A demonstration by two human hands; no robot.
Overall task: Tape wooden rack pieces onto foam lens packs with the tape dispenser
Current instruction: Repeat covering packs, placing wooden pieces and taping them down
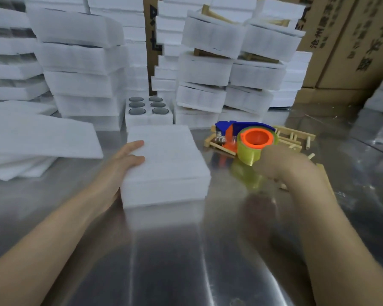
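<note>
A white foam lens pack (166, 164) lies flat on the metal table (164, 261) in front of me, its lid closed. My left hand (122, 164) rests against its left edge, thumb and fingers on the foam. To the right, my right hand (283, 166) grips the tape dispenser (252, 138), which has a blue and orange body and a yellowish tape roll on an orange core. The dispenser is held just above the table, right of the pack. Wooden rack pieces (294, 138) lie scattered behind and beside it.
An open foam pack (148, 113) showing dark round lenses stands behind the closed one. Tall stacks of foam packs (82, 62) fill the back, some (234, 51) with wooden pieces on top. Loose foam sheets (38, 138) lie at left. Cardboard boxes (349, 40) stand at right.
</note>
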